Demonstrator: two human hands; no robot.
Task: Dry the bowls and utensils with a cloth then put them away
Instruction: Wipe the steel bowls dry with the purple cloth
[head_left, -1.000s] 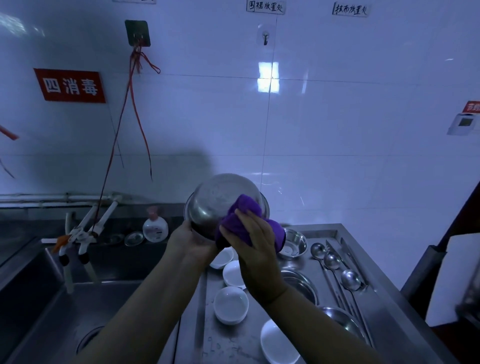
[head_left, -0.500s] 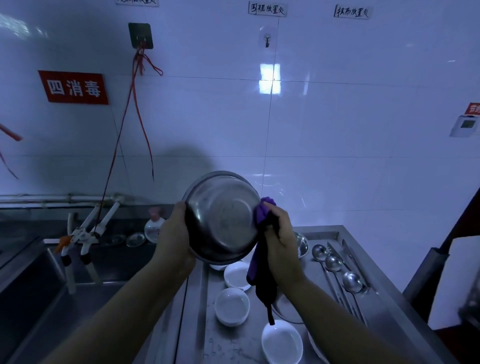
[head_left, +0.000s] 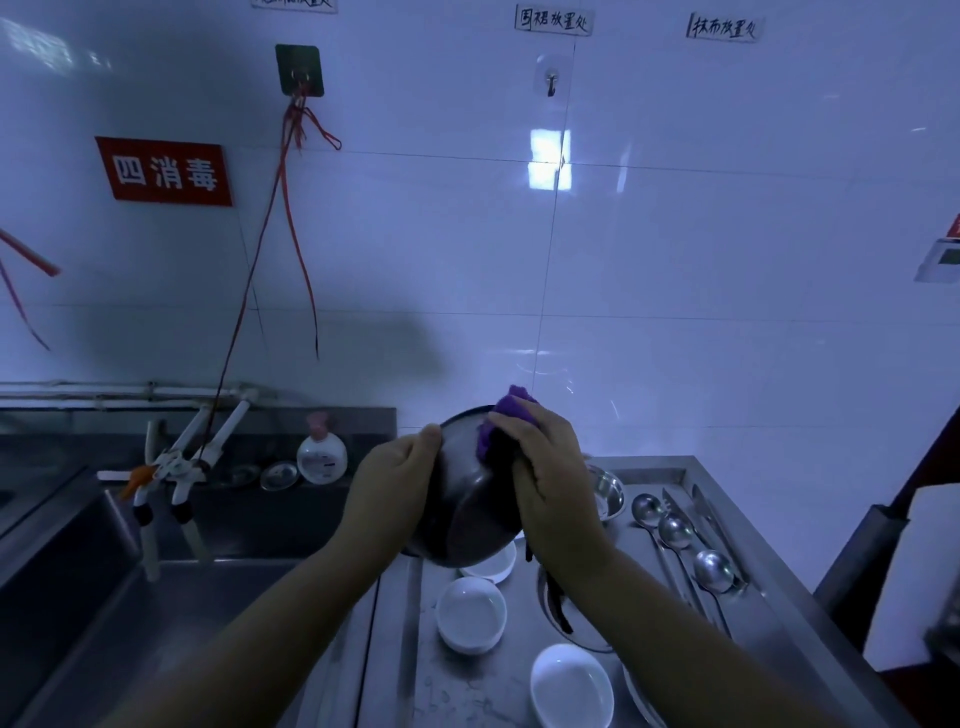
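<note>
**Head view: two hands hold a steel bowl and a purple cloth above a draining counter**

Head view, looking forward and down in dim bluish light. Both bare forearms reach up from the bottom of the frame. The left hand (head_left: 396, 486) grips the left rim of a large steel bowl (head_left: 462, 512), fingers curled round the edge and the thumb on top. The bowl is held in the air above the steel counter (head_left: 779, 639), tilted so its dark rounded side faces the camera. The right hand (head_left: 548, 486) presses a purple cloth (head_left: 506, 415) against the bowl's upper right edge, fingers bent and closed over the cloth. A dark tail of the cloth hangs down below the right wrist.

On the counter under the hands stand three small white bowls (head_left: 471, 613), one partly hidden behind the steel bowl, the others in a loose line toward the camera. Another steel bowl (head_left: 608, 491) sits just right of the right hand. Further right, several steel ladles (head_left: 675, 532) lie side by side, bowls up, handles running toward the camera.

To the left is a deep steel sink (head_left: 104, 597) with a tap (head_left: 176, 462) above it. A round soap bottle (head_left: 321, 454) with a pink pump stands on the ledge behind. The white tiled wall carries a red sign (head_left: 165, 172) and a hook with red cords (head_left: 298, 73).
</note>
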